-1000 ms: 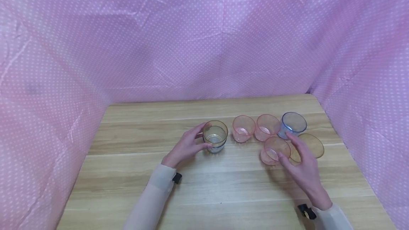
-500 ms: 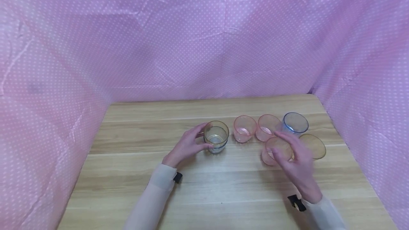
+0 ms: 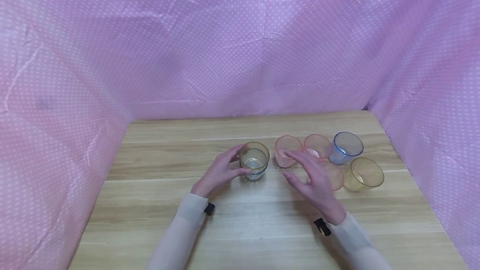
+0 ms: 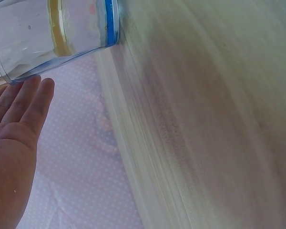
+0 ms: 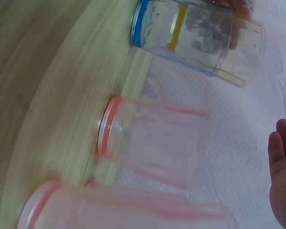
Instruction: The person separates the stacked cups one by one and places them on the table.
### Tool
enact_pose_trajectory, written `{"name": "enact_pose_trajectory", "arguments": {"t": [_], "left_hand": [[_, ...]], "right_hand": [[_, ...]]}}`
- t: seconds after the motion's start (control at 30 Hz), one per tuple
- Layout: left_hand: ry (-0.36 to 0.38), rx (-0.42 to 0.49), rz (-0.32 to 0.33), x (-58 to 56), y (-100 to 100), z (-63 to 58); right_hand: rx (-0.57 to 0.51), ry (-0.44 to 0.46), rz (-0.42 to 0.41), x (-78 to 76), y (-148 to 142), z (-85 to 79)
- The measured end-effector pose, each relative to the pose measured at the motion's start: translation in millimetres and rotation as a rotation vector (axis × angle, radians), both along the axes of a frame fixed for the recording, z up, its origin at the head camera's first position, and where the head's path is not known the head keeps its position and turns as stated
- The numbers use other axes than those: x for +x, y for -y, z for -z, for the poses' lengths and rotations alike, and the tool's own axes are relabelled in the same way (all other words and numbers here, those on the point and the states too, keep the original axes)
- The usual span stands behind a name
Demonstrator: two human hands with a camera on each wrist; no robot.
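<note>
My left hand (image 3: 219, 173) grips a stack of two clear cups, thumb in front and fingers behind. A yellow-tinted cup (image 3: 254, 153) sits nested in a blue-tinted one (image 3: 256, 176). In the left wrist view the fingers (image 4: 35, 102) touch the side of the stack (image 4: 26, 40). My right hand (image 3: 316, 186) hovers with nothing in it, thumb and fingers spread apart. Its fingertips overlap the leftmost pink cup (image 3: 284, 161) in the head view, but in the right wrist view the hand (image 5: 283, 176) is apart from that cup (image 5: 155, 140).
Right of the leftmost pink cup stand a second pink cup (image 3: 318, 141) and a blue cup (image 3: 346, 147). Nearer are a third pink cup (image 3: 336, 177), partly behind my right hand, and a yellow cup (image 3: 363, 173). Pink dotted cloth (image 3: 240, 53) encloses the wooden table (image 3: 255, 236).
My right hand has moved left, from beside the nearer pink cup and the yellow cup towards the leftmost pink cup. The left hand keeps its hold on the stack.
</note>
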State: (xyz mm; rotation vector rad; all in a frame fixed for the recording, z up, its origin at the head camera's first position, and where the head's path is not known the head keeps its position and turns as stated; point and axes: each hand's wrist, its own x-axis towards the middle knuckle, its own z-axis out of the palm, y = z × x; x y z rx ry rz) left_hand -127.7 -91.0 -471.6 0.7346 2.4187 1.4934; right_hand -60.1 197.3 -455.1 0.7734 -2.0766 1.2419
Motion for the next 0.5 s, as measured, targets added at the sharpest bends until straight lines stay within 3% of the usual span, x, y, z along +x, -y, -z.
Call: {"name": "enact_pose_trajectory", "arguments": {"t": [0.23, 0.5], "left_hand": [[-0.002, -0.020, 0.004, -0.2, 1, -0.1], [-0.012, -0.013, 0.018, -0.3, 2, 2.5]], "right_hand": [[0.034, 0.090, -0.042, -10.4, 13, 3.5], [0.164, 0.235, -0.045, -18.7, 24, 0.4]]}}
